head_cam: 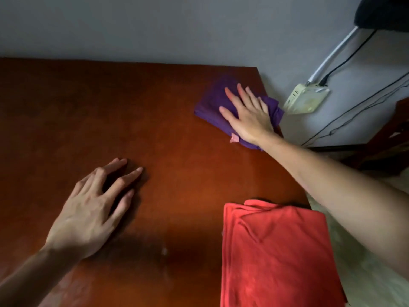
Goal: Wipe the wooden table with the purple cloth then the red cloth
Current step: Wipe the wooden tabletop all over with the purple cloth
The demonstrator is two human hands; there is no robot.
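The wooden table point(93, 120) has a dark reddish-brown top and fills most of the view. A folded purple cloth point(213, 103) lies near the table's far right corner. My right hand point(249, 117) presses flat on it with straight, spread fingers. One end of the cloth hangs over the right edge. A folded red cloth point(278, 255) lies at the near right edge of the table, under my right forearm. My left hand point(93, 209) rests on the bare wood at the near left, fingertips down, holding nothing.
A cream power strip point(306, 98) with a white and a black cable lies on the floor beyond the table's right edge. Thin black wires run across the floor there. Dark wooden furniture point(389, 142) stands at the far right. A grey wall backs the table.
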